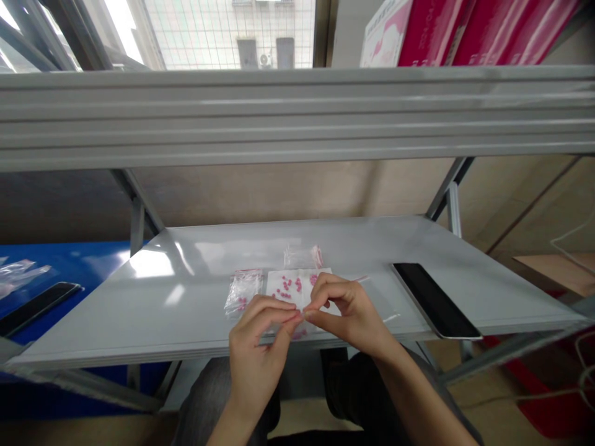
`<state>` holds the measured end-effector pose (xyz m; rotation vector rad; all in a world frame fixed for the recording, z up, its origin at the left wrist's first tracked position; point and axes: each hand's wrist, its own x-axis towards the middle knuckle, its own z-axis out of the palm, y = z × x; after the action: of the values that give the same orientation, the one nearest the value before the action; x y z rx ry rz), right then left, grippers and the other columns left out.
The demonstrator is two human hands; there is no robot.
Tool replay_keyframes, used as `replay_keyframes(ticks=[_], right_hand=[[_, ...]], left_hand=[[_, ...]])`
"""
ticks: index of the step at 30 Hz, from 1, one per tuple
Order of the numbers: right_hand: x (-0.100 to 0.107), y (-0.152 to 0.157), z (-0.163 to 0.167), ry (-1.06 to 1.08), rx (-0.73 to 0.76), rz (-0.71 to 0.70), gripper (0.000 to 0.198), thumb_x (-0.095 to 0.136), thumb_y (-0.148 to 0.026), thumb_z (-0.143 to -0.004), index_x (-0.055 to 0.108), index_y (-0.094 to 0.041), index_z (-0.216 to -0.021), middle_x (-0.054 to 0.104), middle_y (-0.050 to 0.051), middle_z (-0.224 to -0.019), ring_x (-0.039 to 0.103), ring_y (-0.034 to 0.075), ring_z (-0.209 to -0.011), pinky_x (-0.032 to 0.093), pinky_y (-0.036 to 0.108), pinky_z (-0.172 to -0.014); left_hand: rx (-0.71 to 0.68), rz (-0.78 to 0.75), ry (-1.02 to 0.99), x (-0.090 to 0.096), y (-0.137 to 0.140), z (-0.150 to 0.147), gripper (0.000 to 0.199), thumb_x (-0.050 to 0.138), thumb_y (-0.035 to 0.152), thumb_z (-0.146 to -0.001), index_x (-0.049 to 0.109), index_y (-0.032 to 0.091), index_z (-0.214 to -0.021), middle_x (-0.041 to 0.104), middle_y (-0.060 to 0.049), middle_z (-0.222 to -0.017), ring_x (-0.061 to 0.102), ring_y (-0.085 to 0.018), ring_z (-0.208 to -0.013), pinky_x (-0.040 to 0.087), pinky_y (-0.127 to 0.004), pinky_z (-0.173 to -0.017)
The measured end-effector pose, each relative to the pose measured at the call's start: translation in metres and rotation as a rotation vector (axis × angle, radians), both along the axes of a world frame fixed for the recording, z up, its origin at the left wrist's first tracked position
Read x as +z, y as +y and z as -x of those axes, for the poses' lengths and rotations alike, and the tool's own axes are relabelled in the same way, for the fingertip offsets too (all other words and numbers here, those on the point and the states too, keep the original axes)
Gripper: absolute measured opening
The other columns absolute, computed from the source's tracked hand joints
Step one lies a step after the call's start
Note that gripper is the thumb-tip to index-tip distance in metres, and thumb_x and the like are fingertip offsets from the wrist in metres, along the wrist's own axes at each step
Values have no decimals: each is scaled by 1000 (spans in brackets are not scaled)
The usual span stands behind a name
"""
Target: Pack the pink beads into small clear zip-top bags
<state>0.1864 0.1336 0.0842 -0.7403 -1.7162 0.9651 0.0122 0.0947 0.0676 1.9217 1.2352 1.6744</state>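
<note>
Over the near edge of a white sheet (pixel 274 282), my left hand (pixel 255 341) and my right hand (pixel 348 313) meet fingertip to fingertip. Both are closed in a pinch. Between the tips is something tiny and pinkish, too small to make out. Small pink beads (pixel 286 285) lie scattered on the sheet, partly hidden by my fingers. Left of the sheet is a clear zip bag (pixel 245 288) with a few pink beads inside. Another clear bag (pixel 302 255) with a reddish edge lies behind the sheet.
A tablet-like dark slab (pixel 434 300) lies at the right of the white table (pixel 195 328). A grey shelf beam (pixel 297 118) crosses above, with pink boxes (pixel 469 34) on it. At the left, a phone (pixel 39 306) and plastic bags (pixel 21 272) rest on a blue surface.
</note>
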Motion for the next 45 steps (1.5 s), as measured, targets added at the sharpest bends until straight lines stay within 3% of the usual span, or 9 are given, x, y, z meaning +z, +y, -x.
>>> replay_keyframes(ticks=[9,13,16,23,27,32,38,42,45], right_hand=[[11,6,28,55,17,-40,17,74,-25,-78,66,-20,-64,59,0,-69,54,15,-67,41,29,-64],[8,21,62,89,40,82,16,72,-26,-79,67,-19,-65,63,1,-67,57,15,-65,44,28,-61],[-1,46,92,30,-46,232,15,67,-26,-82,68,-18,-70,65,1,-61,59,15,-57,46,26,-56],[-26,78,115,-43,-245,138,14,65,-13,-76,75,-15,-86,71,5,-72,63,19,-68,49,31,-71],[-34,59,102,-40,-246,89,17,60,-16,-80,74,-16,-89,71,4,-73,63,17,-66,49,29,-66],[-30,13,106,36,-275,27,21,51,-16,-84,69,-16,-94,70,5,-84,65,18,-75,51,29,-67],[-27,-63,137,-37,-199,-571,29,47,-6,-82,63,-13,-105,63,14,-105,56,26,-101,51,42,-88],[-64,-107,161,-167,-328,-713,17,47,-4,-79,60,-15,-81,61,9,-75,56,24,-74,52,37,-62],[-85,-124,179,6,-693,-696,22,43,-2,-79,52,-19,-68,50,2,-58,44,16,-50,38,29,-44]], left_hand=[[-2,85,-202,4,10,42,9,80,19,-73,74,23,-69,71,1,-73,65,-15,-74,52,-25,-72],[15,179,-281,8,18,70,8,76,27,-78,76,20,-75,72,-2,-78,64,-15,-73,51,-25,-68],[114,290,-305,5,42,86,20,69,37,-82,75,18,-84,72,-2,-77,59,-13,-63,48,-24,-61],[174,357,-303,-16,112,106,13,79,26,-63,70,17,-61,60,1,-50,50,-14,-49,39,-25,-53],[224,333,-502,-19,116,105,20,83,15,-52,70,19,-67,66,0,-65,56,-16,-62,44,-25,-62],[241,256,-945,4,93,94,20,60,30,-82,65,22,-99,66,-5,-104,62,-16,-91,50,-27,-81],[188,333,-1383,16,67,71,14,47,16,-76,59,14,-83,60,-6,-81,60,-14,-67,54,-31,-69],[314,250,-1556,10,47,64,9,49,14,-71,53,18,-79,50,2,-73,50,-8,-56,48,-22,-59],[431,182,-1588,1,27,58,11,51,13,-71,54,18,-80,48,5,-72,48,-6,-56,44,-17,-58]])
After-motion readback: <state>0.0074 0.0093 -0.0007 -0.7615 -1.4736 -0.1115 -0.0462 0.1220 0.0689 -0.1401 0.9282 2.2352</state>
